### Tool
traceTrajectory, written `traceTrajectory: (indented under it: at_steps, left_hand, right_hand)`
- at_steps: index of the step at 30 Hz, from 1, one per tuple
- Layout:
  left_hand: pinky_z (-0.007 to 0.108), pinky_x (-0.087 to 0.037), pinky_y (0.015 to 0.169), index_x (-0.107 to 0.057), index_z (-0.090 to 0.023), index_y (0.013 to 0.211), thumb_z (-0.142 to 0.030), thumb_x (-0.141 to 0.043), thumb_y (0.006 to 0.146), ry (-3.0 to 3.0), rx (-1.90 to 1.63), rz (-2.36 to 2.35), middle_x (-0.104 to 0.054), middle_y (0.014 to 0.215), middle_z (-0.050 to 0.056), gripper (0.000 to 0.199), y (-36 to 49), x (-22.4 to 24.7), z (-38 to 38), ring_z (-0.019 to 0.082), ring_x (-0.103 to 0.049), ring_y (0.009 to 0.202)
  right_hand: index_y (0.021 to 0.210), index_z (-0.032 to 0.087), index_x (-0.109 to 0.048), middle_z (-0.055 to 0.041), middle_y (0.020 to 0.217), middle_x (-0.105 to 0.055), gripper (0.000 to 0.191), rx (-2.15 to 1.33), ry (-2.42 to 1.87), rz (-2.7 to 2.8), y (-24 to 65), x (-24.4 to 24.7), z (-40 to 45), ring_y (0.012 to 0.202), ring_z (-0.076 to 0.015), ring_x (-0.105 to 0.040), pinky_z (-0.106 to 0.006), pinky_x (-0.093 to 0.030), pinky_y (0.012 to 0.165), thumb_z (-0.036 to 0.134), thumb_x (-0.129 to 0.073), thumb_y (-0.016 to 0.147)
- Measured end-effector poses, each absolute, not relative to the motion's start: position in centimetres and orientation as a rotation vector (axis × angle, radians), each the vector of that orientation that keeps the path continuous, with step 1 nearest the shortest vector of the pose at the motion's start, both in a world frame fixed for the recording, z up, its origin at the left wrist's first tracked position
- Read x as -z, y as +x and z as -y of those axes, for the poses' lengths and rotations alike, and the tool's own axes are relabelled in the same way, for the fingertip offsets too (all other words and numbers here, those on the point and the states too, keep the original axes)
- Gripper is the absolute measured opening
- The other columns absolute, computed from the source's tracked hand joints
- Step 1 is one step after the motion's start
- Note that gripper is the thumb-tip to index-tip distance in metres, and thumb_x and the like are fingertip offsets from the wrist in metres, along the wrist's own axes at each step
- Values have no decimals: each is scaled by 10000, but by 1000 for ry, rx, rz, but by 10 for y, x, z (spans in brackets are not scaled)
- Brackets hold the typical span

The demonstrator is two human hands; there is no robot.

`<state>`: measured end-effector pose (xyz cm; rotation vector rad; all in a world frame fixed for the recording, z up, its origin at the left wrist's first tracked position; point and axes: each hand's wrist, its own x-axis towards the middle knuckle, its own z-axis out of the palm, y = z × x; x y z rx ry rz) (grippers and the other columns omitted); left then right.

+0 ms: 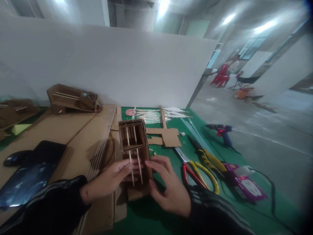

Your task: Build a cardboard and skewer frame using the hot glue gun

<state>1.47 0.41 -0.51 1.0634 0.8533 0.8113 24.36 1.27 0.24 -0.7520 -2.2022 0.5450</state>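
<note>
A brown cardboard model (148,153) stands on the green table in front of me, with a square cardboard box frame at its far end. Two thin wooden sticks (139,163) run lengthwise through the box and out toward me. My left hand (113,174) grips the model's left side, its thumb by the left stick and its fingers reaching behind the sticks. At the right wall, my right hand (170,189) has its fingers apart, with the fingertips touching the cardboard edge.
Scissors (195,173), pliers (211,160), a glue gun (223,132) and a purple box (246,186) lie right. Cardboard sheets (83,130), a phone (36,169), a mouse (16,158) and another cardboard model (70,98) are left. Wrapped sticks lie behind. A person sits far right.
</note>
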Motion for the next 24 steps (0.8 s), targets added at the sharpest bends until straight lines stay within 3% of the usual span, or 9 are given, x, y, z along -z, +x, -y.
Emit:
traceTrajectory:
  at_steps: [10, 24]
  left_hand:
    - [404, -535, 987, -669, -203, 1210, -528, -602, 929, 1028, -821, -840, -709, 1238, 107, 434, 16, 12, -4, 242, -677, 1139]
    - [350, -563, 857, -678, -176, 1177, -617, -643, 856, 1037, -791, -901, -714, 1208, 127, 546, 18, 10, -5, 251, -706, 1035]
  right_hand:
    - [1363, 247, -413, -131, 1289, -397, 613, -524, -749, 2225, 244, -1, -13, 1214, -263, -524, -429, -530, 998, 61, -520, 789]
    - [1364, 221, -407, -124, 1287, -399, 614, -517, -763, 2220, 242, -1, -11, 1219, -243, -495, -388, -497, 1025, 66, -508, 778]
